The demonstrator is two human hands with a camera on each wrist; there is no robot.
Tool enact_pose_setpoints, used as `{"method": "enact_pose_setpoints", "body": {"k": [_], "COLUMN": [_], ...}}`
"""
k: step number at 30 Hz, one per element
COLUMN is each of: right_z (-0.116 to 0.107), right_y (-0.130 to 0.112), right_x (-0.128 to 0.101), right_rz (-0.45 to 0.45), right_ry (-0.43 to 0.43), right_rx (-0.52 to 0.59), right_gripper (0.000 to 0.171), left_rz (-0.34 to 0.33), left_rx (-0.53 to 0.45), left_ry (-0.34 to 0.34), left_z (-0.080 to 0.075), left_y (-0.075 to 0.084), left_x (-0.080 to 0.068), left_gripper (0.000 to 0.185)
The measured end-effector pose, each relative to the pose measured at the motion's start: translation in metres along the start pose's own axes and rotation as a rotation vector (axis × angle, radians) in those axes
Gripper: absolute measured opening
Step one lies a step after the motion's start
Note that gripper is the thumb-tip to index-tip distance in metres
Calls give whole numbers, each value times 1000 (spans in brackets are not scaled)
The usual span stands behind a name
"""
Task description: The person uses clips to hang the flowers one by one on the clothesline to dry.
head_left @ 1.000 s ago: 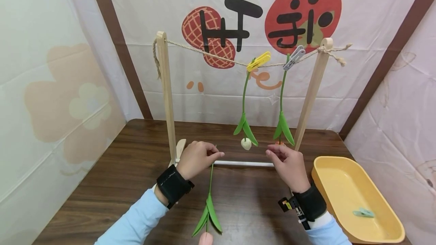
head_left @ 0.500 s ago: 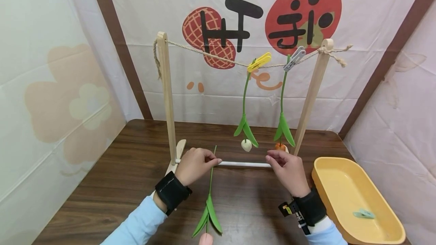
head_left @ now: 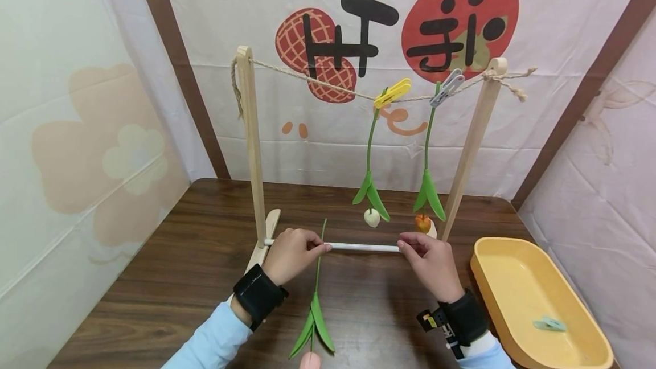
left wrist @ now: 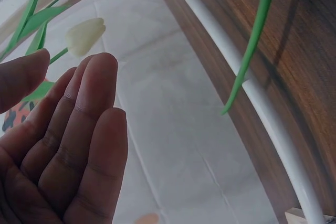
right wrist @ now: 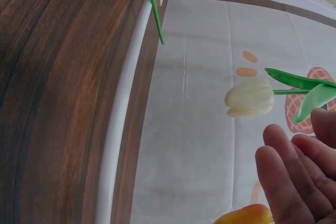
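Observation:
In the head view my left hand (head_left: 293, 252) hovers by the stem of a pink tulip (head_left: 316, 306), whose bloom is cut off at the frame's bottom. My right hand (head_left: 432, 258) is below an orange tulip (head_left: 422, 224). Both wrist views show relaxed, nearly straight fingers with nothing between fingers and thumb. A white tulip (head_left: 372, 218) hangs upside down between the hands, pinned by a yellow clothespin (head_left: 393, 93). A grey clothespin (head_left: 447, 88) pins the orange one. Both pins sit on a rope (head_left: 312, 80).
Two wooden posts (head_left: 251, 147) hold up the rope, with a white rod (head_left: 361, 247) joining them low down. At the right stands a yellow tray (head_left: 504, 300) with a pale green clothespin (head_left: 550, 324) inside. Printed cloth (head_left: 318, 158) backs the brown table (head_left: 169, 278).
Both hands have lowered slightly, and the orange bloom, mostly covered by the right hand before, now shows. The hanging tulips and the one on the table keep their places.

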State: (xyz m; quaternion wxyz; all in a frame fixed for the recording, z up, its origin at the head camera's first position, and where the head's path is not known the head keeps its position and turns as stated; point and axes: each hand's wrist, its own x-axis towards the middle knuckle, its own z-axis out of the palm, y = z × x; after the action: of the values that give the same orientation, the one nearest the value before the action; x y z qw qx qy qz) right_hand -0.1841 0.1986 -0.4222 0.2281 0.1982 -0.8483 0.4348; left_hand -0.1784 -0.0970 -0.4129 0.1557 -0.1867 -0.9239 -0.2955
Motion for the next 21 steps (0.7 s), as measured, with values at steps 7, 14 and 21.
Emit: {"method": "enact_pose_setpoints", "body": {"k": [7,14,21], "right_z": [5,6,10], "right_y": [4,6,9], "right_x": [-3,-5,-8], "right_rz": [9,1,7], "right_ry": [-22,-30,-48], "right_rx": [6,-9,-5], "right_gripper": [12,13,13], "left_rz": [-9,-8,-12], "left_rx": [4,16,9], "left_ry": [-8,1,-10], "left_z": [3,8,13], "left_y": [-3,-9,-12], "left_x": [-3,-6,-9], "left_gripper": [19,20,21]}}
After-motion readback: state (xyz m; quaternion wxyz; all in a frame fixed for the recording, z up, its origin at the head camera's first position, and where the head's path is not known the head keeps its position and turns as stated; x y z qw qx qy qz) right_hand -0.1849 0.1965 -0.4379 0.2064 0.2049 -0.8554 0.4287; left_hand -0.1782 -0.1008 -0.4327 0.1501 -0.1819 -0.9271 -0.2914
